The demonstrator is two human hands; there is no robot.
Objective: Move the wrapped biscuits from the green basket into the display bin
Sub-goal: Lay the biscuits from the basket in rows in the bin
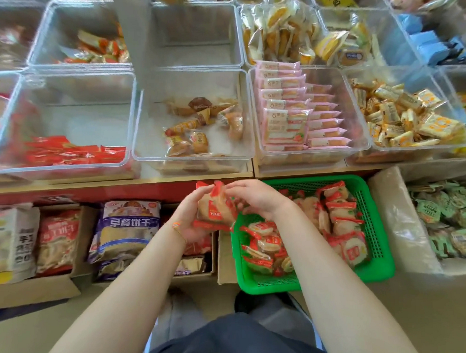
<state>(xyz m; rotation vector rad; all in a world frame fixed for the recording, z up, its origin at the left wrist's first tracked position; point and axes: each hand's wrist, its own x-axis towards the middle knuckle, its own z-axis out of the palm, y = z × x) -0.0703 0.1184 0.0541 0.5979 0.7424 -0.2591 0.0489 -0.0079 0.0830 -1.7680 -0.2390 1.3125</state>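
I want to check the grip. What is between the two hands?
In the head view, a stack of wrapped biscuits sits between the left hand and right hand, beside the green basket.

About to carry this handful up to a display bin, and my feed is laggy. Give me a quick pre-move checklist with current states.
1. Wrapped biscuits held by left hand from below, right hand on top: ok.
2. Stack clear of green basket: ok, it sits over the basket's left rim.
3. Basket emptied: not ok, many packs remain.
4. Which bin is the target: cannot tell.
5. Red-pack bin has room: ok, mostly bare.
6. Path upward unobstructed: ok.
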